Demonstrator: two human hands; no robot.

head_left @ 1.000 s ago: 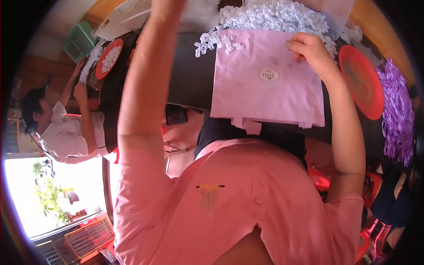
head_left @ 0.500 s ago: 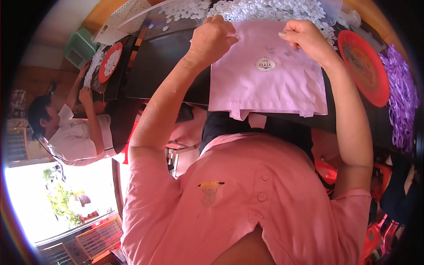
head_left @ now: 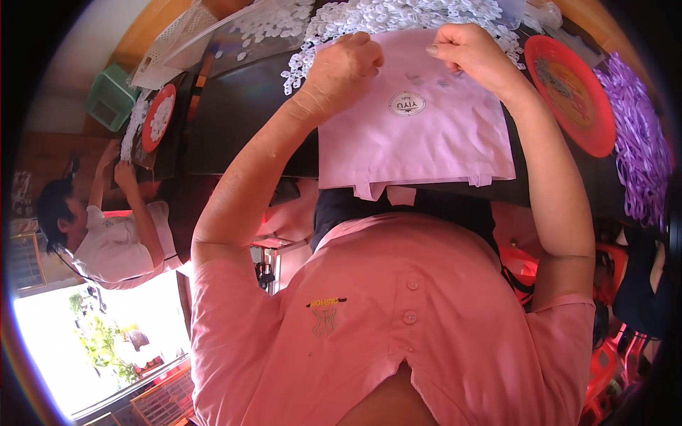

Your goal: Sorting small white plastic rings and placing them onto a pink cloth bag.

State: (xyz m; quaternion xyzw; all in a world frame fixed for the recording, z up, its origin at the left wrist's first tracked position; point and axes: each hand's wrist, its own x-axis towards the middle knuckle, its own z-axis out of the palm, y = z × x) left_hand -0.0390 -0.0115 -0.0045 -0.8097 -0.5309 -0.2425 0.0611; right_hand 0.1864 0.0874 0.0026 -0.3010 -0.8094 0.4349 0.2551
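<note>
Head view: pink bag (head_left: 455,138) on the dark table (head_left: 245,117), handles (head_left: 365,190) pointing toward the wearer (head_left: 369,284).
Near-square, long axis unclear; left hand (head_left: 342,69) and right hand (head_left: 477,58) curl at its far end, grasp unclear.

Looking steeply down from the left one of two head-worn cameras, through a wide fisheye lens, darkening at the corners and bending straight edges toward the rim. Facing the pink shirt (head_left: 362,263) close up across the lower middle, reaching farther out to the left hand (head_left: 344,67), right hand (head_left: 469,57) and table (head_left: 241,106) toward the top, catching a co-worker (head_left: 117,245) at the left.
</note>
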